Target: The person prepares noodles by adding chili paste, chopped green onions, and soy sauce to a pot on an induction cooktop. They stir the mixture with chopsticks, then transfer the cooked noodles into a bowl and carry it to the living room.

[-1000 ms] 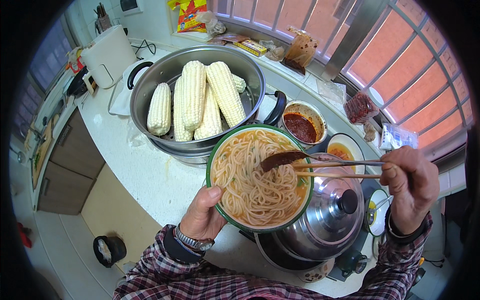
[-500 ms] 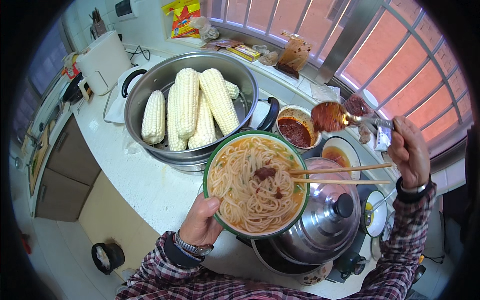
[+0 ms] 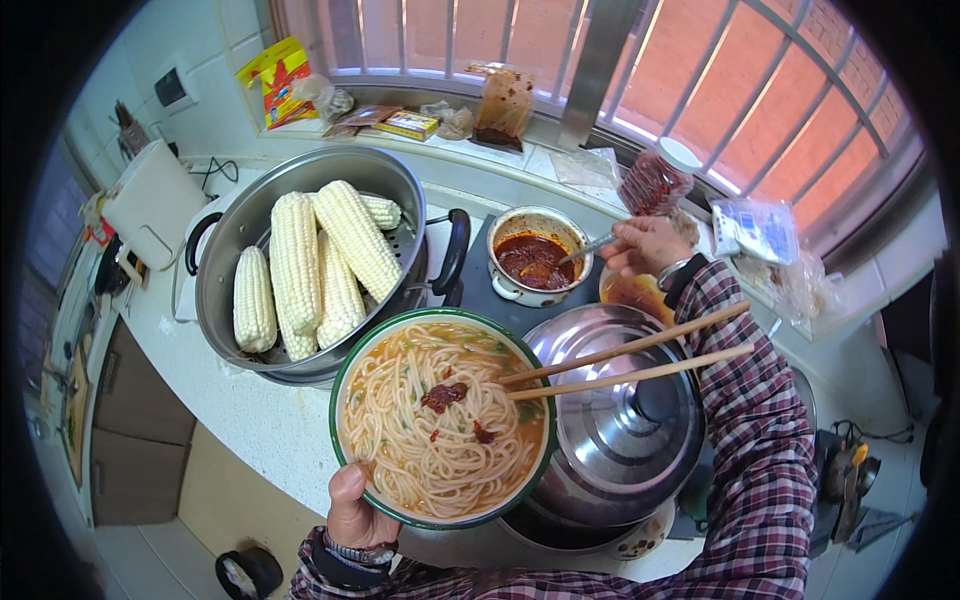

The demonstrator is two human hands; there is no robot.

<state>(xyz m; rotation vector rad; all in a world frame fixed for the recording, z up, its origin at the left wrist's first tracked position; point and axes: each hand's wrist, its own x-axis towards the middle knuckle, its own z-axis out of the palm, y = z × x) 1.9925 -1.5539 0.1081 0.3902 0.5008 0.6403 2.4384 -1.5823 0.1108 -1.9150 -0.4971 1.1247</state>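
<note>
My left hand (image 3: 362, 515) grips the near left rim of a white bowl (image 3: 336, 415) with a green edge. In the bowl are noodles (image 3: 420, 455) in broth, with a dark red clump of chili sauce (image 3: 443, 397) on top. A pair of chopsticks (image 3: 630, 372) leans across its right rim, the ends in the noodles. Farther back, my right hand (image 3: 650, 247) is closed on the handle of a metal spoon (image 3: 590, 248). The spoon's bowl dips into dark red chili sauce (image 3: 520, 252) inside a small white enamel pot (image 3: 528, 297).
Left of the bowl, a big steamer pot (image 3: 415, 185) holds several corn cobs (image 3: 295, 260). A domed metal lid (image 3: 610, 440) covers a pot beneath my right forearm. Along the windowsill stand a jar (image 3: 660, 180), plastic bags (image 3: 755, 230) and food packets (image 3: 405, 124).
My right hand has brought the spoon, heaped with sauce before, leftward and down into the enamel pot. The noodle bowl appears lower and farther left as the view has shifted.
</note>
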